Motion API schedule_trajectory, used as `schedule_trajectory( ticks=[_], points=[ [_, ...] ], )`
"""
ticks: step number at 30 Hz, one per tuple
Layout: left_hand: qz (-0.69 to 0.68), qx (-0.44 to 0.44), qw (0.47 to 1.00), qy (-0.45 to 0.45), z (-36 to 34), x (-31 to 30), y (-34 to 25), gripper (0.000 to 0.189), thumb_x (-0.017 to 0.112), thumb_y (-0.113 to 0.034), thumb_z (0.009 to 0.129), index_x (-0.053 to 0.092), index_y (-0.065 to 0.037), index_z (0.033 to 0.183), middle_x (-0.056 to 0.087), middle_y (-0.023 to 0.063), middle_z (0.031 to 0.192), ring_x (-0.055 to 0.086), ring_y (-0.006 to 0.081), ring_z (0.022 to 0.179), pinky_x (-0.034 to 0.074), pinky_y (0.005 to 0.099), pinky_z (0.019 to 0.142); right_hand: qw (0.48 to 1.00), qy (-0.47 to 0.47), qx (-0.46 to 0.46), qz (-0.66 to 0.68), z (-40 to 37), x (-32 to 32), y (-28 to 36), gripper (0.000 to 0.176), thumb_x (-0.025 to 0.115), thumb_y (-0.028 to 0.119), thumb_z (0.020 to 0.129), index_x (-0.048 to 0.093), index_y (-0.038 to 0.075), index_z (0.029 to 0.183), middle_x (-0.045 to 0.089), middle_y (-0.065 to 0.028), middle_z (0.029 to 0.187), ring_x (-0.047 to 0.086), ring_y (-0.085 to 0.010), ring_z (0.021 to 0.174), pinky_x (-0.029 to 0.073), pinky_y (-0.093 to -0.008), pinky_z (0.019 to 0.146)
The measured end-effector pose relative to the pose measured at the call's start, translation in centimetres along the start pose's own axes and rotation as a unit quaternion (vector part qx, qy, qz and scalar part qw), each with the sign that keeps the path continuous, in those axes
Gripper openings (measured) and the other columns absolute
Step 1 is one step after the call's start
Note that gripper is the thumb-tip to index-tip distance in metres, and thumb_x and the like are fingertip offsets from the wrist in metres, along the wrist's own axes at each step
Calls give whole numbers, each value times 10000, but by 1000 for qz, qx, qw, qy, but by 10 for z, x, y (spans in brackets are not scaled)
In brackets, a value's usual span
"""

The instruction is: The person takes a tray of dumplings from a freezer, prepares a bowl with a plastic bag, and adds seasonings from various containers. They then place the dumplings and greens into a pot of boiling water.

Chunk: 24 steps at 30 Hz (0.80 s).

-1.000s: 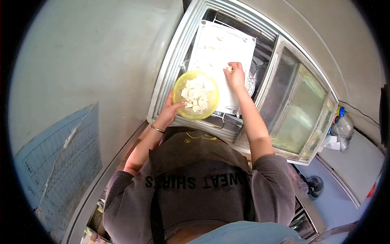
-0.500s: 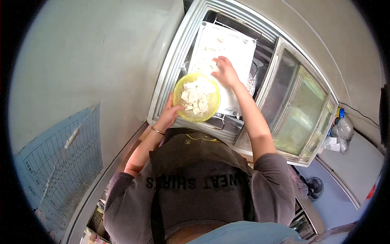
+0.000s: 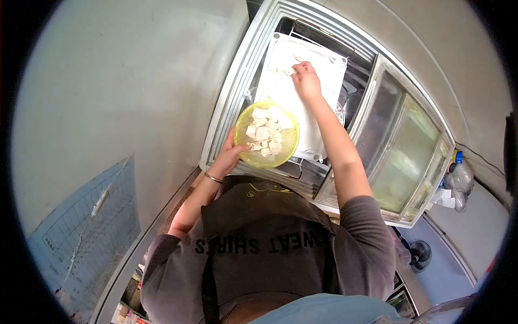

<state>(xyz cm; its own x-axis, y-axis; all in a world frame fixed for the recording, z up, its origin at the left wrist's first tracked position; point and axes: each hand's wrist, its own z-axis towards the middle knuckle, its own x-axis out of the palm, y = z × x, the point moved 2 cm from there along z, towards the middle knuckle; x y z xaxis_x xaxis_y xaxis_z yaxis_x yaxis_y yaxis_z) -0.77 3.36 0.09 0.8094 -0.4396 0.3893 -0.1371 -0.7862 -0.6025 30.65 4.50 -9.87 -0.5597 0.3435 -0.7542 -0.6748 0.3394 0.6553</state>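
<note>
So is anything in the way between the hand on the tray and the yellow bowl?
No, nothing I can see. Only bare white tray lies between the right hand and the open yellow bowl, held by the left hand.

Translucent yellow plastic bowl (image 3: 267,135), matt white tray (image 3: 280,94), ribbed metal freezer rim (image 3: 237,92), glossy glass lid (image 3: 407,156).

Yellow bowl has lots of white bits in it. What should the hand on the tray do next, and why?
Probably pinch the pale piece at the right hand fingertips and carry it to the yellow bowl, which the left hand holds close by; a few pieces lie on the white tray.
</note>
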Motion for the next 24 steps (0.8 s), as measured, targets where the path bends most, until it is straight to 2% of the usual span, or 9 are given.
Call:
schedule_trajectory(
  ticks=[3,4,8,10,13,17,19,20,24],
  points=[
    [-13,3,1000,-1,-4,8,-8,756,543,63,761,183,-90,1409,405,108,1305,422,200,1182,392,314,963,983,-93,104,119,-14,-7,-20,225,663,152,763,628,41,955,588,-125,970,583,-245,858,476,-332,765],
    [-11,5,1000,0,-4,8,-7,756,543,63,761,183,-90,1409,405,108,1305,422,200,1182,392,314,963,928,-64,180,319,-18,-2,-26,277,647,165,807,600,-19,1008,615,-116,948,598,-205,821,474,-317,749],
    [-11,25,1000,9,-5,9,-11,741,521,70,766,184,-97,1405,401,110,1302,434,205,1175,422,332,944,860,81,303,403,-65,-77,46,360,625,182,841,555,-40,1116,619,-98,981,602,-174,841,479,-305,754],
    [-10,21,999,25,6,15,-11,734,508,64,775,175,-112,1405,404,107,1289,452,211,1160,454,350,909,897,183,172,365,-88,-98,75,400,598,193,864,516,-19,1193,622,-96,990,604,-157,866,482,-294,749],
    [-39,35,997,58,5,20,-10,743,509,62,773,166,-121,1406,407,108,1284,464,219,1148,461,352,906,951,168,66,252,-111,-151,105,407,572,219,884,504,6,1225,614,-79,1009,602,-147,853,481,-267,743],
    [-35,65,993,87,-9,18,-7,742,520,59,759,173,-89,1398,427,111,1274,463,236,1157,472,375,907,930,-31,230,286,-145,-190,5,342,531,260,910,554,16,1148,630,-62,958,589,-113,833,466,-245,692],
    [-30,71,995,63,-21,13,0,758,552,65,721,205,-54,1385,442,119,1279,444,239,1186,451,367,937,965,-60,221,-128,-176,-211,-22,471,465,429,906,612,-18,931,623,-186,824,603,-289,787,464,-390,719],
    [-34,105,991,75,-21,5,9,792,584,56,691,218,-52,1385,436,111,1293,438,233,1188,433,363,955,971,-39,194,-134,-197,-196,-60,532,432,481,898,606,-22,899,608,-238,836,570,-391,801,441,-456,756],
    [-27,85,993,71,-59,-5,14,786,580,-8,722,203,-119,1402,372,72,1337,364,209,1236,371,377,1005,981,10,78,-177,-218,-154,-33,487,520,407,863,631,-58,771,597,-273,763,575,-411,734,440,-481,683]
  ],
)
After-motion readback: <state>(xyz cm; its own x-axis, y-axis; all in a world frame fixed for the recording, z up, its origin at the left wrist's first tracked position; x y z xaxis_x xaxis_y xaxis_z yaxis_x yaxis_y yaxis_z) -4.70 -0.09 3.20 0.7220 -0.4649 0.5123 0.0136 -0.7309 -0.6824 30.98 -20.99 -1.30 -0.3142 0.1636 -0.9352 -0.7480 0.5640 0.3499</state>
